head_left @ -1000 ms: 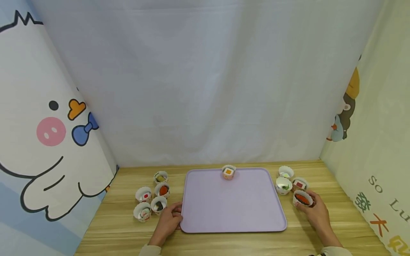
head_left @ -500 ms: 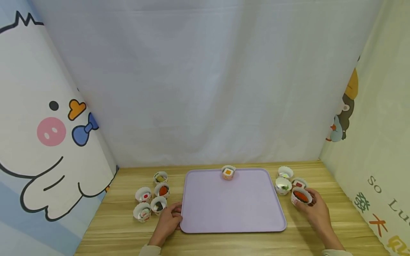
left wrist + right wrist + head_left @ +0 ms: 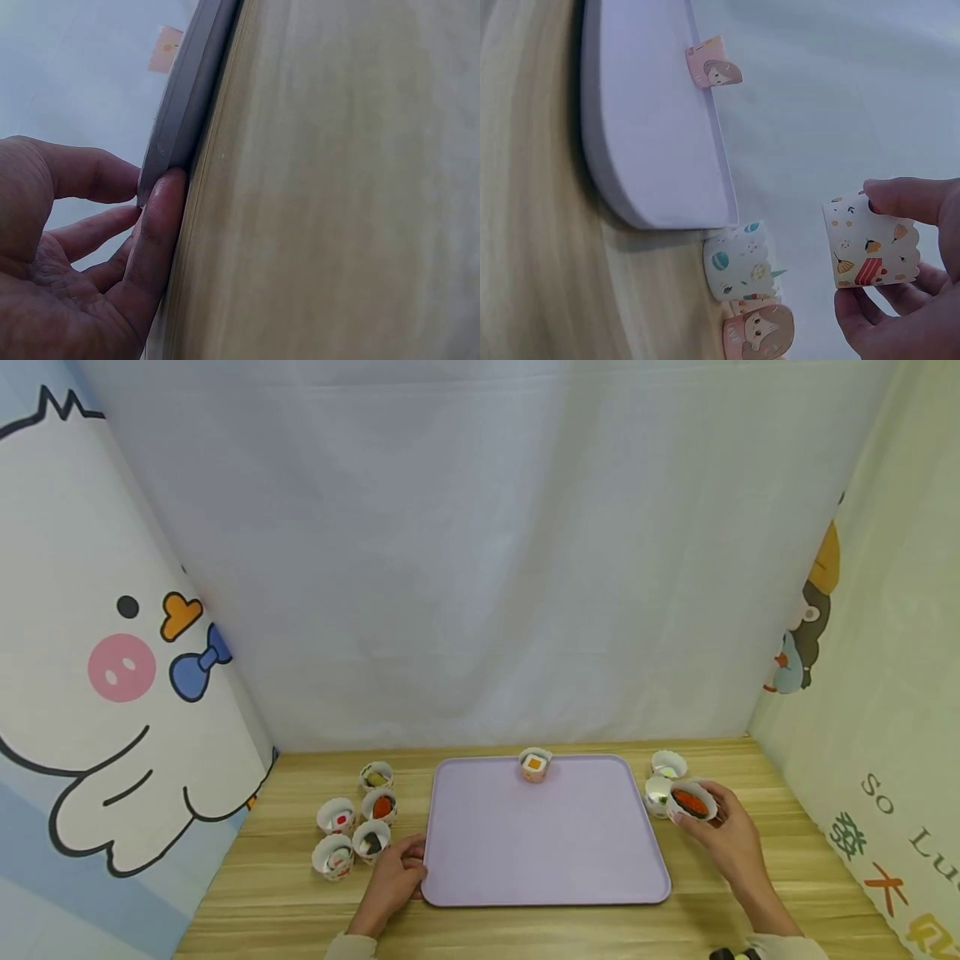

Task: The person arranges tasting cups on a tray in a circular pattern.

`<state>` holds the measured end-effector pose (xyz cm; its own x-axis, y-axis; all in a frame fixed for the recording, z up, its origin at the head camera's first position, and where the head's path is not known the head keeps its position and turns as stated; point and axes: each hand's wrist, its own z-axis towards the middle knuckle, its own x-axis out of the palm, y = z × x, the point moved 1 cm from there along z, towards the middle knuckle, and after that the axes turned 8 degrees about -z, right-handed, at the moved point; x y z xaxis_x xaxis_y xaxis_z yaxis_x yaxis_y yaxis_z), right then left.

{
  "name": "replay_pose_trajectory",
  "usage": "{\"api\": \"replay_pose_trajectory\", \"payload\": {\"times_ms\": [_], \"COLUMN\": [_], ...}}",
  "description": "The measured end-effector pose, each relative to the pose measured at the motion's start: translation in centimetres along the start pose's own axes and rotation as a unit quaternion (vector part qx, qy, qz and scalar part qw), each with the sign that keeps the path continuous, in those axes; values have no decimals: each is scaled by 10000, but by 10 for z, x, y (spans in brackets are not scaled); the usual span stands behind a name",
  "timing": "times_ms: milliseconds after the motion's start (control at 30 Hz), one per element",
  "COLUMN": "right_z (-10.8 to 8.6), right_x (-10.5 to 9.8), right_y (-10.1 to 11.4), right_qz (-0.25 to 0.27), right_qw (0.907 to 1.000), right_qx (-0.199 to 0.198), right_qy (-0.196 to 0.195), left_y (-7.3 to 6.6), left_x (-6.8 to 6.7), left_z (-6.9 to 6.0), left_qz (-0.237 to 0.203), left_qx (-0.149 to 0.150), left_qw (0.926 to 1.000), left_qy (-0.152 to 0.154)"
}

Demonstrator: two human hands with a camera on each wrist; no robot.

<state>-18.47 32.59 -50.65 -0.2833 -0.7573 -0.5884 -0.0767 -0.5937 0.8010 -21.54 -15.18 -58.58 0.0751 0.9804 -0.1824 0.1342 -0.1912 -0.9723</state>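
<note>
One patterned paper cup (image 3: 691, 803) with an orange-red filling was pinched in the right hand (image 3: 726, 839), above the counter (image 3: 525, 933) just right of the tray (image 3: 540, 847). The left hand (image 3: 394, 870) gripped the tray's left edge. A pink cup (image 3: 534, 767) stood at the tray's far edge, a few cups (image 3: 657, 797) to its right, five more cups (image 3: 332, 858) to its left. The step in hand seemed to be carrying the cup; the next move called for a level hold, clear of its neighbours.

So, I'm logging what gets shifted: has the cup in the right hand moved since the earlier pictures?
Yes: the cup has moved up and left in the head view, closer to the tray.
</note>
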Motion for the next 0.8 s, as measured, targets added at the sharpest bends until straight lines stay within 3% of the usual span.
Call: {"api": "replay_pose_trajectory", "payload": {"times_ms": [500,800], "right_z": [16,27], "right_x": [21,37], "right_y": [30,44], "right_qz": [106,-7], "right_qw": [9994,9987], "right_qx": [-329,-111], "right_qy": [74,488], "left_y": [1,1], "left_x": [0,-1], "left_z": [0,0], "left_qz": [-4,-27], "left_qx": [106,145], "left_qw": [9999,9999], "left_qy": [17,23]}}
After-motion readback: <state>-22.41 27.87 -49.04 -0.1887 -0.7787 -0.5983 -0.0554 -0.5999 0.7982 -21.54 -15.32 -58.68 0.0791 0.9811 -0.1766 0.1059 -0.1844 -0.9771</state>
